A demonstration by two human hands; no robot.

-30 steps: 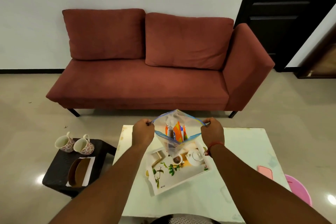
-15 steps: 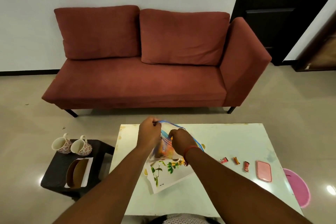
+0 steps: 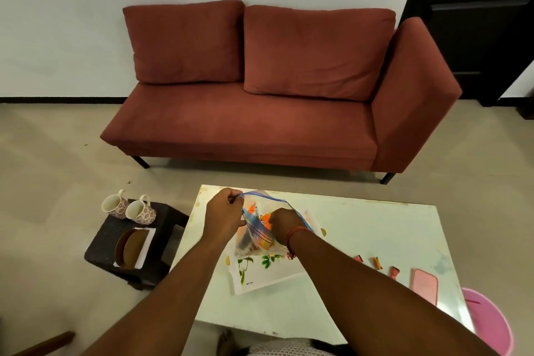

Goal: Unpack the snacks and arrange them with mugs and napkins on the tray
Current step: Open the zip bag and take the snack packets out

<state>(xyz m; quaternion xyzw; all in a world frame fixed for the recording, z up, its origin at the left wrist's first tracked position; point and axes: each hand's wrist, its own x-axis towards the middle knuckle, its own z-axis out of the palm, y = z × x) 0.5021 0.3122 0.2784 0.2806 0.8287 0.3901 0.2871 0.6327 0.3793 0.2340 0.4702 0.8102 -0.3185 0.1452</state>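
The clear crinkly plastic zip bag [image 3: 261, 235] of orange snack packets is hanging over the white leaf-printed tray [image 3: 260, 274] on the glossy bench [image 3: 361, 240]. Left hand [image 3: 224, 215] is pinching its rim; right hand [image 3: 284, 224] is reaching inside, its grip hidden.

The right hand [image 3: 281, 221] is plunged into the zip bag [image 3: 260, 228], its fingers hidden, so its grip cannot be told. Bag and arms cover most of the tray [image 3: 265, 274]. At the tabletop's right edge a pink bin [image 3: 488, 324], perhaps a stool, is cut off.
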